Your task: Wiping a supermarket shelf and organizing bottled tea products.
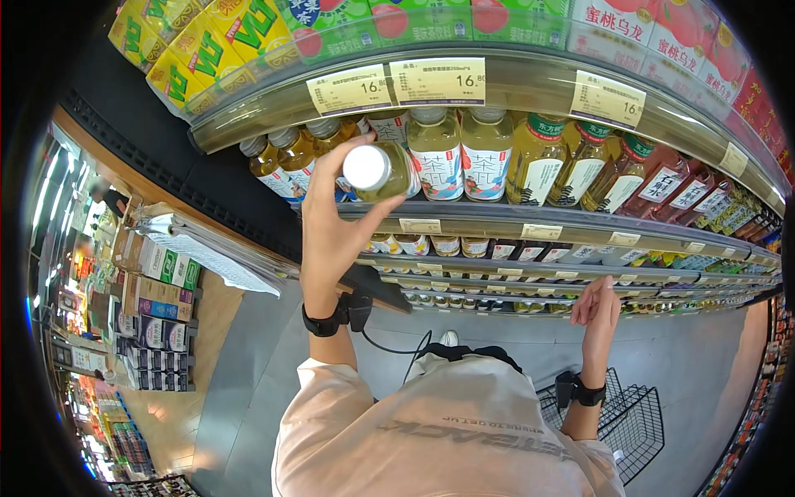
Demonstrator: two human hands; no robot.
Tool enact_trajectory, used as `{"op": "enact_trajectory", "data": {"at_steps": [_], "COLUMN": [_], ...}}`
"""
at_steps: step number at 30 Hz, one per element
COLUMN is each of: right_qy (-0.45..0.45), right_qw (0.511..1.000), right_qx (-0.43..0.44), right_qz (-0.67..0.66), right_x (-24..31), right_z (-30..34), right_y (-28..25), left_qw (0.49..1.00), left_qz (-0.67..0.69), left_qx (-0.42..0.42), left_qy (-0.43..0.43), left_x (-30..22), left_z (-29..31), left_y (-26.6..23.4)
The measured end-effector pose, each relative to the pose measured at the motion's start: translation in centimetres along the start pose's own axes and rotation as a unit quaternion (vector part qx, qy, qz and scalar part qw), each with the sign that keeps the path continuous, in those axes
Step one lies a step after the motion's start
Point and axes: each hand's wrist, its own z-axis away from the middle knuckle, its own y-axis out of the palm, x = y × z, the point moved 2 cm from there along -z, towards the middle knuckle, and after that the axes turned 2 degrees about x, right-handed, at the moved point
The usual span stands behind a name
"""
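My left hand [335,228] is closed round a drink bottle [392,172], thumb on one side and fingers on the other. Its white cap points up toward me, and pale yellow-green liquid shows below. The bottle is tilted in front of the upper bottle row, beside similar tea bottles [436,157] with white and blue labels. My right hand [596,305] hangs in front of the lower shelves, fingers loosely bent and nothing visible in it. A black wire shopping basket [633,422] is by my right forearm; how it is carried is hidden.
Yellow and green drink cartons [331,25] stand on the shelf above, behind a clear lip. A shelf edge [513,87] with price tags juts over the bottles. Green-capped bottles [538,157] and pink bottles [662,178] continue rightward. Stacked boxes [157,298] stand on the left.
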Motion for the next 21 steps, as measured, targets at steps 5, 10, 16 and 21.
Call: {"op": "enact_trajectory", "data": {"at_steps": [5, 10, 16, 21], "right_qy": [0.003, 0.005, 0.009, 0.009], "right_qw": [1.0, 1.0, 1.0, 1.0], "right_qx": [-0.008, -0.009, -0.01, 0.005], "right_qz": [-0.001, 0.002, 0.006, -0.009], "right_x": [-0.2, -0.5, -0.4, -0.7], "right_z": [0.0, -0.2, -0.4, -0.4], "right_y": [0.2, 0.3, 0.6, 0.6], "left_qw": [0.997, 0.989, 0.973, 0.981], "left_qz": [-0.073, -0.126, -0.215, -0.165], "left_qx": [-0.002, -0.03, -0.005, -0.077], "left_qy": [0.018, 0.067, 0.083, 0.07], "left_x": [1.3, 0.7, 0.4, 1.1], "left_z": [-0.9, -1.6, -2.8, -3.5], "left_y": [0.5, 0.5, 0.5, 1.1]}}
